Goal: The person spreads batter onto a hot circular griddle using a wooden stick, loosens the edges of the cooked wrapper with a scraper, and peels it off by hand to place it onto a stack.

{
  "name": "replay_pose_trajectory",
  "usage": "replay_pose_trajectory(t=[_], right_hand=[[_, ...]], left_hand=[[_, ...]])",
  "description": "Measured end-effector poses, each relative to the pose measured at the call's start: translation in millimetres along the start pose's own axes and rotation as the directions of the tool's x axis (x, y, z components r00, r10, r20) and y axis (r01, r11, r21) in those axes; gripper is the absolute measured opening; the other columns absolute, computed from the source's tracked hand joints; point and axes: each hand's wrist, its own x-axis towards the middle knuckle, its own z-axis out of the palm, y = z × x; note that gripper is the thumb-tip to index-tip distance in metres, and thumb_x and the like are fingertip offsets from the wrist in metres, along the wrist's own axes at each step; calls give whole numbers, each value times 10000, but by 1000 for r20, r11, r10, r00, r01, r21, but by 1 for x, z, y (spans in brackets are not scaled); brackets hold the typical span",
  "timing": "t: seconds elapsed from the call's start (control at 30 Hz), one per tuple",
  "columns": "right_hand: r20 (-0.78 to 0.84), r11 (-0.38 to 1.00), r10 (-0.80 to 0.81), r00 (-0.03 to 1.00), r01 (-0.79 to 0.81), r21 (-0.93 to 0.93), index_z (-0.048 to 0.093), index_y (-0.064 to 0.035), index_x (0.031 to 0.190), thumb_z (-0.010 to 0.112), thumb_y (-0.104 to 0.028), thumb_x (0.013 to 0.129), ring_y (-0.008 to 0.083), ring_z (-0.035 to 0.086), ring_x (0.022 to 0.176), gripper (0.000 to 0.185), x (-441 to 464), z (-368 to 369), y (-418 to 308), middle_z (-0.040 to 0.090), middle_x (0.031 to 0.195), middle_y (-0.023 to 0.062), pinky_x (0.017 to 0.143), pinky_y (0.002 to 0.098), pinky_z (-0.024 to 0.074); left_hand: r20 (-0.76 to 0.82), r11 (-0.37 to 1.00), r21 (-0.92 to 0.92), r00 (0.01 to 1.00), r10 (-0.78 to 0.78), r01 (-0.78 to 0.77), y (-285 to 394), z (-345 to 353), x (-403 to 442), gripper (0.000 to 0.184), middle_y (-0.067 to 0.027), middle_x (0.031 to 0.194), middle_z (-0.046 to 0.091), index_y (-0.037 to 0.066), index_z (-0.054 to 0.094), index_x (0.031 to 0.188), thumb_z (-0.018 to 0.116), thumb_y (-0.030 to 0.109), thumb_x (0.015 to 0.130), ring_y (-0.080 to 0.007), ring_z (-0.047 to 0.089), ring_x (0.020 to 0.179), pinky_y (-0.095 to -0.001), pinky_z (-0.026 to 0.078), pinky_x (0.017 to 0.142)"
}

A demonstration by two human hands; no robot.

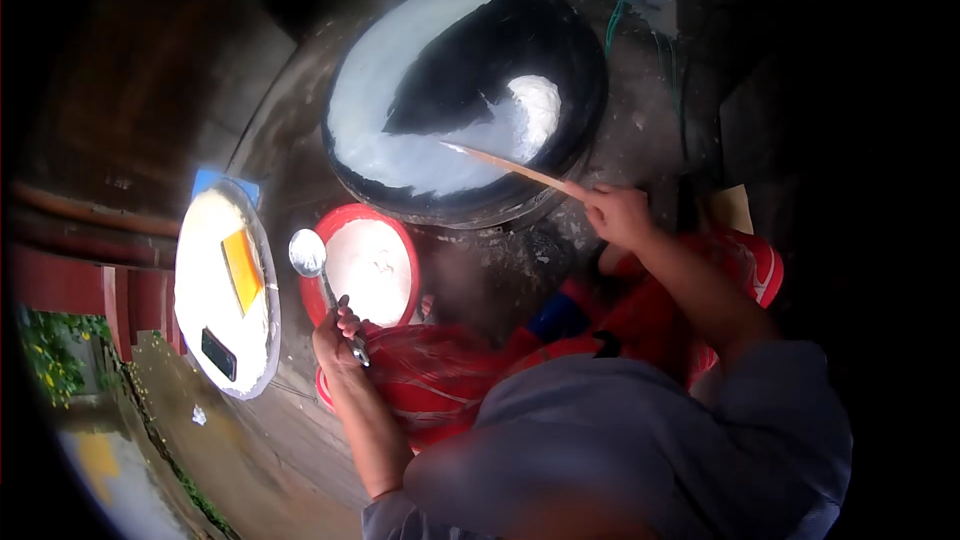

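Note:
My right hand [618, 215] is closed round the end of a long, flat wooden spatula [515, 169]. Its far tip lies over a big round black griddle [450, 80]. A thin white layer of batter [375, 90] curves along the griddle's left and near side, and a thicker white heap [537, 108] sits at its right. My left hand [342, 332] grips the handle of a metal ladle [308, 253], whose white-coated bowl points up and away. Beside the ladle stands a red basin [312, 292] holding white batter [368, 270].
To the left is a round white tray [262, 340] with a yellow flat object [241, 270] and a dark phone [219, 353]. A blue piece [235, 186] shows behind it. Green cord [615, 25] lies right of the griddle. Red cloth [430, 370] covers my lap.

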Motion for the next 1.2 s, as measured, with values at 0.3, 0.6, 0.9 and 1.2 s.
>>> replay_pose_trajectory(t=[0.3, 0.6, 0.9, 1.2], right_hand=[[59, 758, 549, 834, -526, 385, 600, -249, 1144, 575, -66, 736, 245, 564, 568, 448, 61, -4, 69, 585, 665, 72, 525, 350, 451], [-107, 970, -35, 994, 8, -243, 545, -272, 1210, 577, -37, 714, 248, 552, 542, 549, 64, -36, 172, 539, 638, 64, 500, 354, 464], [67, 998, -63, 996, 64, -23, 586, -257, 1164, 576, -61, 736, 225, 565, 543, 471, 83, -40, 203, 534, 624, 76, 496, 343, 458], [96, 988, -88, 991, 75, 136, 588, -287, 1157, 607, -65, 714, 237, 586, 590, 495, 153, -24, 203, 576, 666, 74, 591, 340, 491]], left_hand=[[-137, 1000, 23, 990, 23, -20, -6, 27, 5, 279, -64, 715, 496, -78, 448, 1051, 341, 151, 932, -121, 447, 515, -230, 377, 418], [-165, 1000, -14, 986, 13, -15, 2, 19, 17, 291, -65, 725, 515, -80, 455, 1043, 346, 168, 935, -123, 467, 512, -233, 389, 414], [-232, 992, 89, 967, 110, -92, -4, 30, 19, 222, -59, 697, 503, -69, 460, 1030, 390, 105, 911, -114, 462, 502, -221, 390, 404], [-274, 999, 12, 961, 49, -48, 3, 40, 27, 236, -37, 696, 497, -52, 479, 1017, 395, 146, 920, -96, 453, 488, -213, 387, 399]])
